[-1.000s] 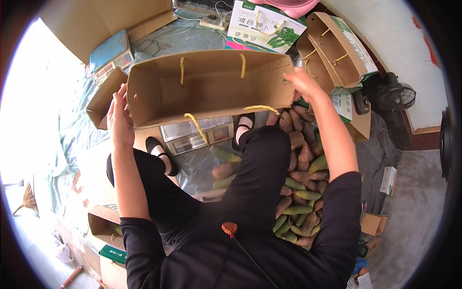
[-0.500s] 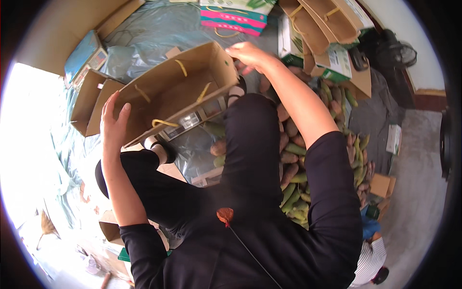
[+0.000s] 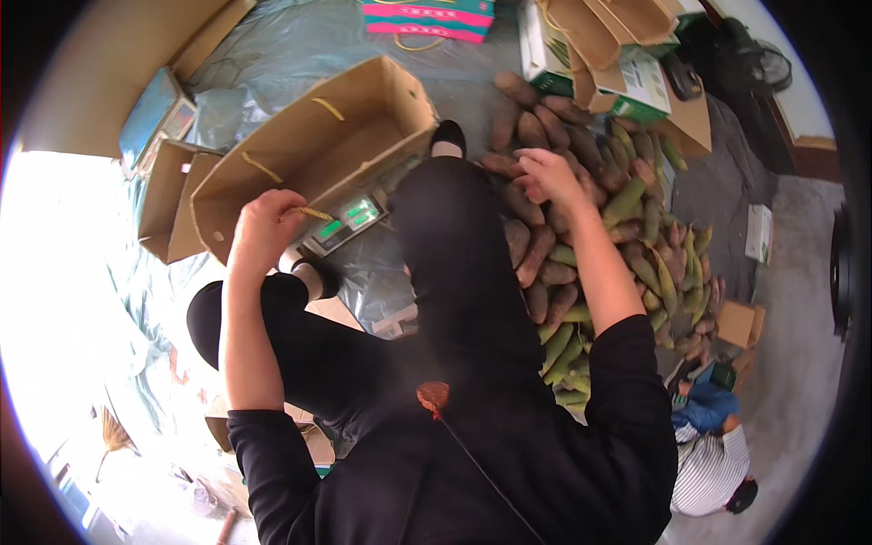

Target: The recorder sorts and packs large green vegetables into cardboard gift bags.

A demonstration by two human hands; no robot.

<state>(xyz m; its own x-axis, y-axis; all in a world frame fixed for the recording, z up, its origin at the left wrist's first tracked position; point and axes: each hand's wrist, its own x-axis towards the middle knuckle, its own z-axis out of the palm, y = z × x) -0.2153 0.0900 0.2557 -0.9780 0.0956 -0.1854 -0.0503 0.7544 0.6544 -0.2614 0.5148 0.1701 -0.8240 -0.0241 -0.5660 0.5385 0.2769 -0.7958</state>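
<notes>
A long open cardboard box [image 3: 363, 127] stands tilted in front of me, with yellow rope handles and bare brown walls inside. Its near side rests by a scale [image 3: 345, 225] with lit green displays. My left hand [image 3: 263, 222] is closed on the near rope handle [image 3: 316, 213] at the box's edge. To the right, my right hand [image 3: 548, 178] hovers just over a heap of brownish-red sweet potatoes [image 3: 536, 241]. Its fingers are loosely bent and apart, and I see nothing in them. Long green produce resembling corn in the husk [image 3: 668, 282] lies mixed into the heap.
Another open box [image 3: 165, 195] stands against the left end of the long one. Pink and teal cartons [image 3: 427, 20] sit at the back, with more open boxes [image 3: 627, 18] at back right. A fan [image 3: 758, 68] stands beyond. A person in a striped shirt [image 3: 713, 472] is at lower right.
My right hand has left the box's right end and moved right and nearer, over the sweet potatoes. My left hand has gone from the box's left side to the rope handle. The scale's displays now show.
</notes>
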